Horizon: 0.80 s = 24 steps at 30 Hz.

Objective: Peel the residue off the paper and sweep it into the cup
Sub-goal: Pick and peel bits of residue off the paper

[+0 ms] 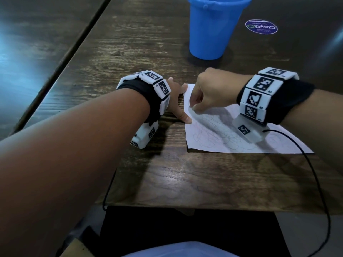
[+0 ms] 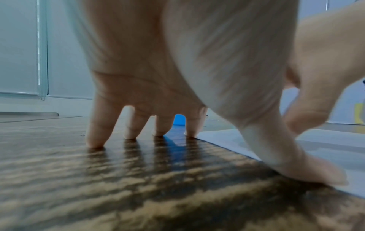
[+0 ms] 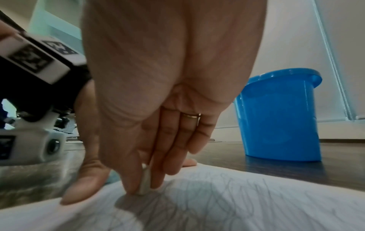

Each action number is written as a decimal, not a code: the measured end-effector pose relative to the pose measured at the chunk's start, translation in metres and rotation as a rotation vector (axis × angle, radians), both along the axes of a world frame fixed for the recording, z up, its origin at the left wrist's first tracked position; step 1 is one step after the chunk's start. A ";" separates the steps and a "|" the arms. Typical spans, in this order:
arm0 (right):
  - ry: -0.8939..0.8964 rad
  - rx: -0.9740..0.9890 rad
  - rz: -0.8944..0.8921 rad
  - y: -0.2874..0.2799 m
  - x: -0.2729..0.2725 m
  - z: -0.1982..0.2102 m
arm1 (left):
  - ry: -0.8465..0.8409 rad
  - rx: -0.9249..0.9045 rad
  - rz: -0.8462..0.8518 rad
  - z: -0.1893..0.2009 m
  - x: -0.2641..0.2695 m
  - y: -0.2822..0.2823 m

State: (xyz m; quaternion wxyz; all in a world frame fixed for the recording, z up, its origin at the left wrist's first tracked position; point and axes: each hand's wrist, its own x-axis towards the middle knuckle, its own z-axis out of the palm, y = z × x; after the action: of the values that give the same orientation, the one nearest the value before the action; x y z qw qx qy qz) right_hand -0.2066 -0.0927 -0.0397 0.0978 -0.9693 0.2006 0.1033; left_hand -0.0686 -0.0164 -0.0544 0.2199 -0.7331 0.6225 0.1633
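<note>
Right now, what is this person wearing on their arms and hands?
Both forearms are bare, no sleeves. Each wrist carries a black fabric band ringed with white blocks printed with black-and-white square markers. A white camera housing hangs under each wrist, also marked. Thin black cables trail from the units toward the table edge. The right hand has a gold ring on one finger.

We see a round sticker (image 1: 261,27) near the table's (image 1: 167,175) far right corner, a black cable (image 1: 315,175) trailing off its near edge, and window blinds (image 2: 21,46) beyond.
</note>
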 end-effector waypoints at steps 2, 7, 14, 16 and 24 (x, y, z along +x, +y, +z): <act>0.017 0.028 0.022 0.002 -0.004 0.000 | -0.001 -0.004 -0.010 0.000 -0.001 0.000; -0.033 0.009 -0.059 -0.006 -0.001 0.002 | -0.010 0.002 0.011 -0.001 -0.002 -0.001; -0.129 -0.104 -0.248 -0.027 0.019 -0.004 | -0.001 0.022 0.040 -0.001 -0.001 -0.001; -0.133 -0.122 -0.258 -0.030 0.021 -0.007 | 0.000 0.020 0.036 -0.001 -0.001 -0.001; 0.003 -0.040 -0.137 -0.026 0.011 0.006 | -0.002 -0.018 -0.003 -0.001 -0.001 0.001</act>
State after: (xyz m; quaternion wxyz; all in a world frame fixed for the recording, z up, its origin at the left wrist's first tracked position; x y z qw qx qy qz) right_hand -0.1957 -0.1185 -0.0338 0.0847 -0.9549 0.2686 0.0937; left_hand -0.0699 -0.0152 -0.0554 0.2142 -0.7342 0.6250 0.1564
